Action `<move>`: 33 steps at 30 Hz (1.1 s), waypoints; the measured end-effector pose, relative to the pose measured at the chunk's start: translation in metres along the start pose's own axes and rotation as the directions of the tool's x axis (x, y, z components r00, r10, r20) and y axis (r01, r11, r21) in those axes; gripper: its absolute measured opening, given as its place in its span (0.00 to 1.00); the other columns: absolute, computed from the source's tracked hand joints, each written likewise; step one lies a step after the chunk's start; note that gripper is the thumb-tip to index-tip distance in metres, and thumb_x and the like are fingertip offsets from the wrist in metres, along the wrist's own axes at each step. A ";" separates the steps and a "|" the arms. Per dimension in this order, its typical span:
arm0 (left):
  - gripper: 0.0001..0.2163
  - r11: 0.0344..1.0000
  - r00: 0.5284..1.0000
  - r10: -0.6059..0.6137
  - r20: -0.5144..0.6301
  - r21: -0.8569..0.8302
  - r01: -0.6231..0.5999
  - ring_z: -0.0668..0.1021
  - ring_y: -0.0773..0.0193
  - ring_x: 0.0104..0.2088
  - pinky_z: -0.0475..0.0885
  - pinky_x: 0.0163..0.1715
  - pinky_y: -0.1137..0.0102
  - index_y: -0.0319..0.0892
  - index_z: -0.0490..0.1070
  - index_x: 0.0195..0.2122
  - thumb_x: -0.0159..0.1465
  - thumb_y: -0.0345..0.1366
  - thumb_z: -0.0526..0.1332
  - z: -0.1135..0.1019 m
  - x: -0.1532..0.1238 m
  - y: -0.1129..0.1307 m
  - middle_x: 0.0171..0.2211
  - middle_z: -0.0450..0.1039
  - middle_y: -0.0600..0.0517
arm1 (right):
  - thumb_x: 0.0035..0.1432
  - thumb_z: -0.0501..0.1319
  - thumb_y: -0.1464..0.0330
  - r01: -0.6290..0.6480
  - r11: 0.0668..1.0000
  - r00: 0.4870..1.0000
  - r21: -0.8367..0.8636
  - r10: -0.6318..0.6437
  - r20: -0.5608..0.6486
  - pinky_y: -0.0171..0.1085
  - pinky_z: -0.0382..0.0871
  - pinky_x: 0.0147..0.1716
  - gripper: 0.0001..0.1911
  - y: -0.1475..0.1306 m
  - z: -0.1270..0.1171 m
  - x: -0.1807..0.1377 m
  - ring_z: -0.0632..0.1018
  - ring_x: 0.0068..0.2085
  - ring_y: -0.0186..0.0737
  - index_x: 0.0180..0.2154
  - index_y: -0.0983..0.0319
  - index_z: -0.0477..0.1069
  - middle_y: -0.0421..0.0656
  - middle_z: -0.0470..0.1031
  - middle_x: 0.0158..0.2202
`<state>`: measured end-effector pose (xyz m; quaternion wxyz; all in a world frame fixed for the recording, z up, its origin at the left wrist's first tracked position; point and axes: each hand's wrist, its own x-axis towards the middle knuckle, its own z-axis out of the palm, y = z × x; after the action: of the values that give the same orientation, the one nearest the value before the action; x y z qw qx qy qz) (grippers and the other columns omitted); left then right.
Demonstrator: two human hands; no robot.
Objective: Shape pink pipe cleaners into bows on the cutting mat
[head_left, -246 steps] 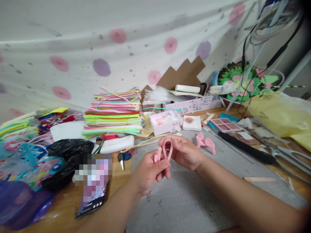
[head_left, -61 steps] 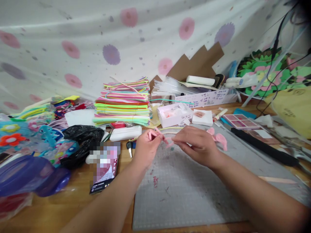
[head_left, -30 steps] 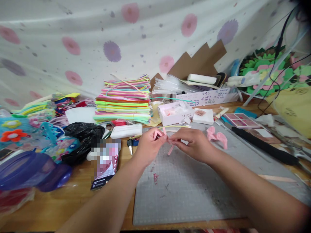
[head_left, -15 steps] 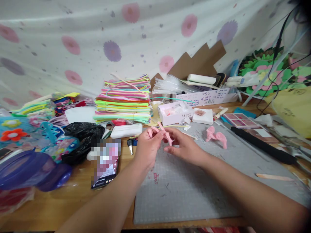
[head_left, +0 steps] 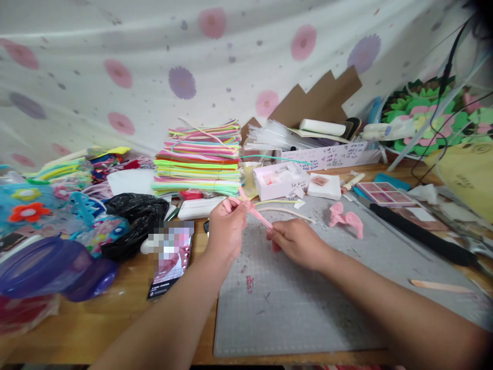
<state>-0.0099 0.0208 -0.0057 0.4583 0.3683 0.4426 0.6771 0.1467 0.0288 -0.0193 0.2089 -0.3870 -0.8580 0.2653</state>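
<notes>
A thin pink strip [head_left: 257, 215] is stretched between my two hands above the grey cutting mat [head_left: 308, 303]. My left hand [head_left: 227, 226] pinches its upper, looped end. My right hand [head_left: 295, 241] is closed round the lower end, a little lower and to the right. Two pale strips [head_left: 285, 209] lie on the mat just beyond my hands. Finished pink shapes [head_left: 344, 217] lie further right on the mat.
A stack of coloured strips [head_left: 198, 167] stands behind my hands, with a white box [head_left: 279, 181] beside it. A phone [head_left: 169, 259] and black bag [head_left: 133, 218] lie left. A black rod [head_left: 421, 231], palette [head_left: 379, 192] and wooden stick [head_left: 437, 284] lie right.
The pink strip was bent into a loop between my hands earlier. Now my right hand has slid down and right, pulling it out straight. The view has shifted slightly.
</notes>
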 end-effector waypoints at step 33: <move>0.10 0.996 0.998 -0.062 0.022 -0.056 0.063 0.56 0.80 0.13 0.48 0.14 0.79 0.37 0.62 0.21 0.49 0.31 0.65 0.001 0.000 0.000 0.16 0.63 0.59 | 0.54 0.52 0.70 0.176 0.833 0.926 -0.524 -0.320 -0.198 0.37 0.42 0.23 0.13 -0.012 0.004 -0.009 0.62 0.20 0.32 0.19 0.63 0.64 0.41 0.68 0.17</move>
<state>-0.0087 0.0211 -0.0055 0.4939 0.3478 0.4301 0.6709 0.1440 0.0138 -0.0162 0.2533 -0.3451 -0.9023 -0.0512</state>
